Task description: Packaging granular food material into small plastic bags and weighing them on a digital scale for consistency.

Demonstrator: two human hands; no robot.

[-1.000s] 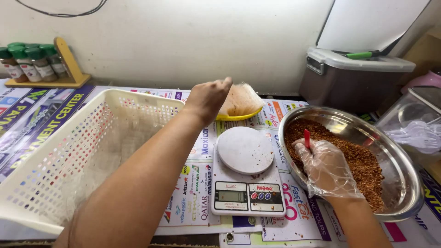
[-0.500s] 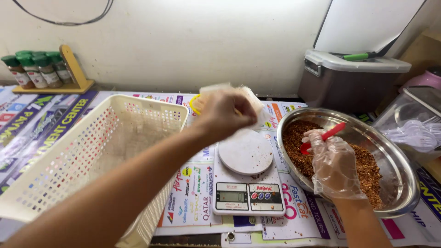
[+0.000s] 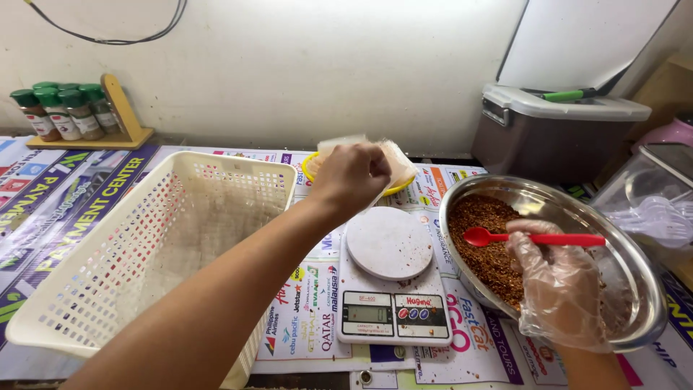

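Above the scale (image 3: pixel 390 278) on the tabletop (image 3: pixel 310 318), the left hand (image 3: pixel 351 175) is pinching small clear bags (image 3: pixel 395 160) from the yellow dish (image 3: pixel 312 163); better separating just one. The gloved right hand (image 3: pixel 559 285) is gripping a red spoon (image 3: pixel 534 237) level over the flake-filled bowl (image 3: pixel 635 289).

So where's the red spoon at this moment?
In the head view, right side: the red spoon is held level by the gloved right hand over the flakes in the metal bowl.

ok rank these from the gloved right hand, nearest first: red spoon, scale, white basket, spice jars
1. red spoon, held in the right hand
2. scale, just to its left
3. white basket, farther left
4. spice jars, far left by the wall
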